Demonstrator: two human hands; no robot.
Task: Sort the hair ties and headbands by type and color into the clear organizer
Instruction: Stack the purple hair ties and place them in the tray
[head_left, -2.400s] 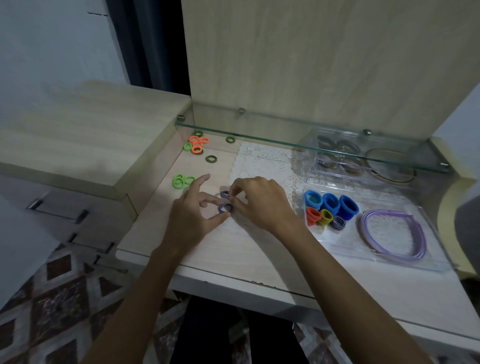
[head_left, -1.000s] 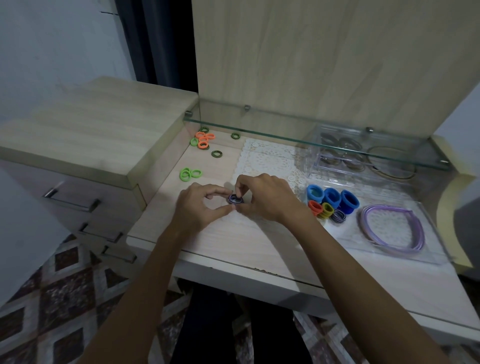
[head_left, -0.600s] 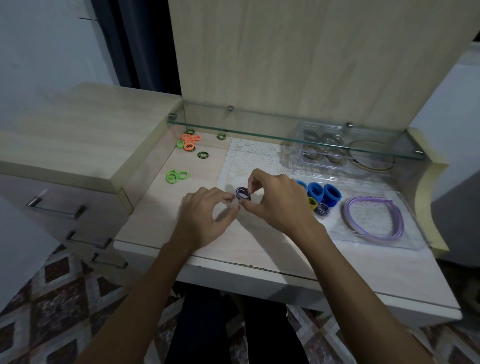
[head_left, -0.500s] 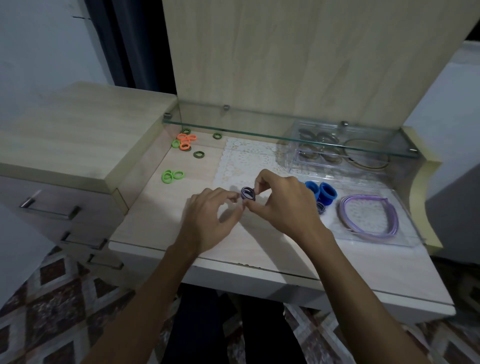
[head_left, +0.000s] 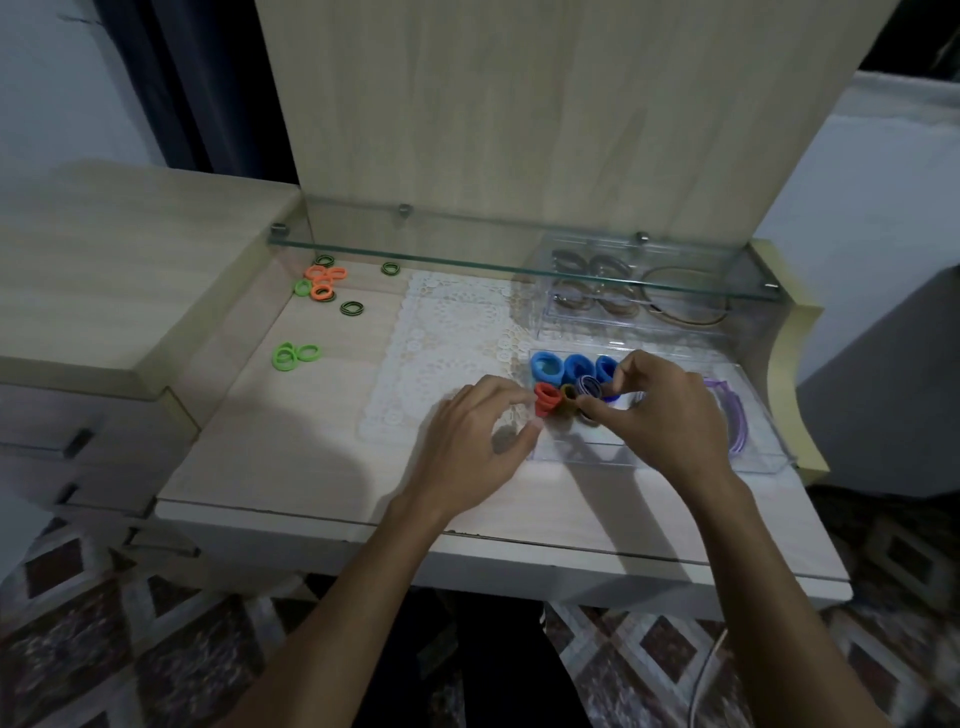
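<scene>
My right hand (head_left: 662, 415) pinches a small stack of dark blue striped hair ties (head_left: 588, 387) over the clear organizer (head_left: 587, 457). Inside it stand blue ties (head_left: 546, 366), red ties (head_left: 547, 399) and a yellow tie (head_left: 568, 396). A purple headband (head_left: 733, 415) lies in its right part, partly hidden by my right hand. My left hand (head_left: 475, 441) hovers at the organizer's left edge with fingers loosely curled, holding nothing. Loose green ties (head_left: 293, 356), orange ties (head_left: 323, 283) and dark green striped ties (head_left: 351, 308) lie on the desk's left.
A white lace mat (head_left: 447, 332) covers the desk's middle. A glass shelf (head_left: 467, 254) runs along the back, above a second clear box (head_left: 597, 301) with ties and a thin brown headband (head_left: 685, 306). A drawer unit (head_left: 104, 291) stands left.
My right hand carried the dark striped ties from the desk's middle rightward to the organizer. My left hand let go of them and followed alongside.
</scene>
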